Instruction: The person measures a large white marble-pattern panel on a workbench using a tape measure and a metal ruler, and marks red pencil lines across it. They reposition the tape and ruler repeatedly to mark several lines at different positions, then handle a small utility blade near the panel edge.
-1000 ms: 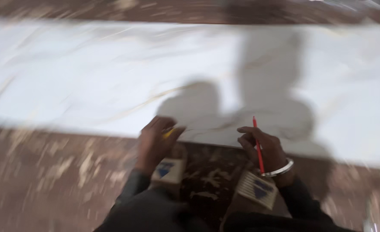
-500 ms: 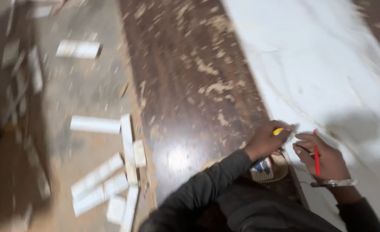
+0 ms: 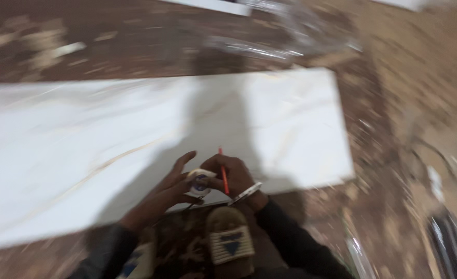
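Observation:
A long white marble-patterned slab point(image 3: 109, 134) lies on the dusty floor in front of me. My left hand point(image 3: 164, 194) and my right hand point(image 3: 233, 175) meet over its near edge. Between them is a small round white object point(image 3: 200, 182), likely a tape measure, touched by both hands. My right hand also grips a red pencil point(image 3: 223, 175) that points up and away. A metal bracelet point(image 3: 245, 193) circles my right wrist. My knees, in pads with a blue triangle mark point(image 3: 231, 243), are below.
Brown, dust-spattered floor point(image 3: 409, 103) surrounds the slab. Crumpled clear plastic point(image 3: 285, 36) lies beyond the slab's far edge. A dark long object point(image 3: 448, 243) lies on the floor at the lower right. The picture is motion-blurred.
The view has swung from the floor on the left back onto the slab. My hands have come together over the small round object; before, they were apart.

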Action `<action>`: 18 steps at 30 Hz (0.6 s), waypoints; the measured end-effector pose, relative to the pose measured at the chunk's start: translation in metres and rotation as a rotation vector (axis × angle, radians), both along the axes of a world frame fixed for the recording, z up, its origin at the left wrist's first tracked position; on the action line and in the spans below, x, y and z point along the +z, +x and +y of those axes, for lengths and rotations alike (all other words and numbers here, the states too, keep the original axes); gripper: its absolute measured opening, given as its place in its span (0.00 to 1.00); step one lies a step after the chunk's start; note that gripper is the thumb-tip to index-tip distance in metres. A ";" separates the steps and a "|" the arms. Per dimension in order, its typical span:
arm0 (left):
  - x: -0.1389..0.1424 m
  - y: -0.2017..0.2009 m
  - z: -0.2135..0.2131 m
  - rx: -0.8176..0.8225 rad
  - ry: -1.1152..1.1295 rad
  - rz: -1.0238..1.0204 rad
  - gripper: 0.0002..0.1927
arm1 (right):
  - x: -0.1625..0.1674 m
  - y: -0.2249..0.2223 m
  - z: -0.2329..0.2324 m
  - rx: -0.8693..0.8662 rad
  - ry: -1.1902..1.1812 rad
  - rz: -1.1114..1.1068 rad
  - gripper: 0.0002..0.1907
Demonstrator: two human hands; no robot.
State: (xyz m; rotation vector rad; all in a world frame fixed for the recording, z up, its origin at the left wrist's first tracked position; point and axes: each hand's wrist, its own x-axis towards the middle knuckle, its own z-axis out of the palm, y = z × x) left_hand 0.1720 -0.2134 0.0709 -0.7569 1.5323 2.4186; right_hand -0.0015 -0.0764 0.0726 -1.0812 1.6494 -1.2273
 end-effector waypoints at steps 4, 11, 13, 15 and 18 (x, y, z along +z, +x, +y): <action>0.023 -0.078 0.032 -0.413 -0.247 0.089 0.38 | -0.002 -0.035 0.106 -0.457 0.022 -0.102 0.17; 0.018 -0.135 0.024 -1.153 -0.981 -0.279 0.31 | -0.038 -0.027 0.285 -1.193 0.134 0.043 0.16; 0.016 -0.139 0.004 -1.175 -1.176 -0.329 0.33 | -0.041 -0.032 0.291 -1.223 0.174 -0.130 0.16; 0.010 -0.149 -0.022 -1.133 -1.266 -0.240 0.31 | -0.055 -0.047 0.284 -0.987 0.186 0.561 0.17; 0.019 -0.142 -0.082 -0.945 -1.322 -0.034 0.32 | -0.055 -0.081 0.241 -0.955 0.511 0.765 0.09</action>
